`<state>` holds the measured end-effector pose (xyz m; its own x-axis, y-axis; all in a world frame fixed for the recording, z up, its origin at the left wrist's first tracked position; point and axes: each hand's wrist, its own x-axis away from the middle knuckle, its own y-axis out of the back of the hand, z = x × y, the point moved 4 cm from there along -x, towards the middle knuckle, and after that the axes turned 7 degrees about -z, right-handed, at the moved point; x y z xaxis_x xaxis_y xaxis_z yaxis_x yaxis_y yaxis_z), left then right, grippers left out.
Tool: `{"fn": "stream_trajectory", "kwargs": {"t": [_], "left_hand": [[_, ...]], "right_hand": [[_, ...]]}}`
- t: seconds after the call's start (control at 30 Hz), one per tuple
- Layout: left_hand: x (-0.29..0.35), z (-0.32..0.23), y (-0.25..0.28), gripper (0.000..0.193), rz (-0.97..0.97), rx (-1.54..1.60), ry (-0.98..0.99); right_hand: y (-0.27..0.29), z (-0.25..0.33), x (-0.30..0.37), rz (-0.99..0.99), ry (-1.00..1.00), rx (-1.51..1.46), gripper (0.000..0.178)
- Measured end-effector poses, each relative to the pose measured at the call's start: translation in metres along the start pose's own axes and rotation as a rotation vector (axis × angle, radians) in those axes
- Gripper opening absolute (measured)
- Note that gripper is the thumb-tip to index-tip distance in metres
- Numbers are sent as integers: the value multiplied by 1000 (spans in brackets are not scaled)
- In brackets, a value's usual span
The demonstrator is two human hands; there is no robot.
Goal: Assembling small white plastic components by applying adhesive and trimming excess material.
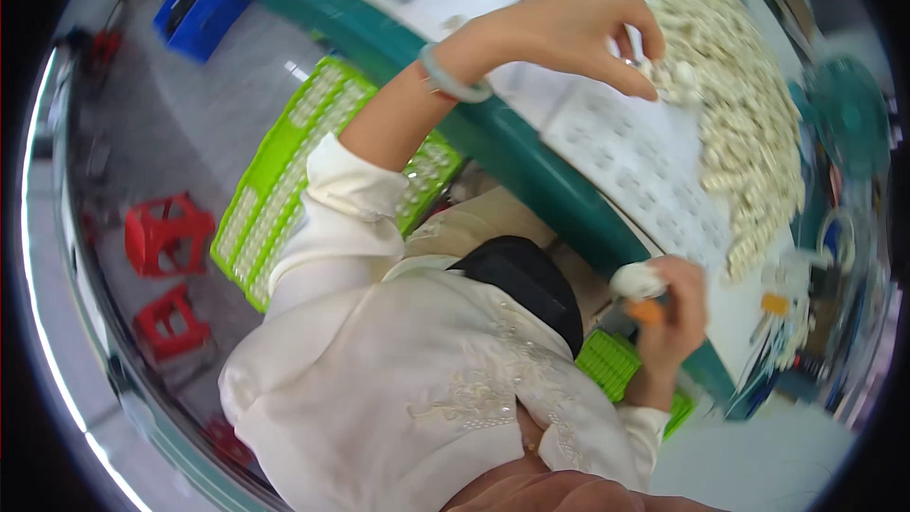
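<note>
Pale pieces [758, 123] lie heaped on the white worktop at two o'clock in the head view, a loose bank spreading from one o'clock down toward three. The left hand [580, 33], at one o'clock, is bent over the heap's near side with thumb and fingers curled narrowly toward each other. Pale bits show at the tips, but blur hides whether one is truly pinched; I cannot tell. At four o'clock the right hand [681, 311] has its fingers wrapped around a white rounded thing [636, 280] with an orange part [647, 311] just beside it.

The likeliest slip, I judge, is a dropped piece: these are small and probably smooth, so a fingertip pinch taken off-centre could let one shoot free. Dragging the fingers through the heap could start a slide onto the pale sheet [616, 156], whose round marks lie right beside it, and mix loose pieces among them. The right hand is held near the teal table edge [531, 171], so a loosened grip there may send its load to the floor or into the small green crate [607, 363] toward five o'clock. The left sleeve [355, 185] passes over the large green crate [278, 154] at ten o'clock; a low swing of that arm could knock its filled rows.
</note>
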<state>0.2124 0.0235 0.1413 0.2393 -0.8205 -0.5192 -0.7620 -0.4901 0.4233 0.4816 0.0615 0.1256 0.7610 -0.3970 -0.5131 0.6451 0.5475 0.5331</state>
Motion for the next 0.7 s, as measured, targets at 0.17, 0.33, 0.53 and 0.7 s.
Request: {"fn": "stream_trajectory", "kwargs": {"t": [0.17,0.33,0.53,0.7], "left_hand": [[224,18,120,35,-606,-112,628],[475,10,111,33,-1135,-87,1178],[592,-31,58,36,-1463,-13,1420],[603,-15,69,35,-1508,-247,1555]], "right_hand": [[-177,-7,-9,449,-247,-457,27],[-374,-12,4,762,-152,-291,29],[-546,16,-17,791,49,-44,31],[-604,27,-13,854,10,182,40]]}}
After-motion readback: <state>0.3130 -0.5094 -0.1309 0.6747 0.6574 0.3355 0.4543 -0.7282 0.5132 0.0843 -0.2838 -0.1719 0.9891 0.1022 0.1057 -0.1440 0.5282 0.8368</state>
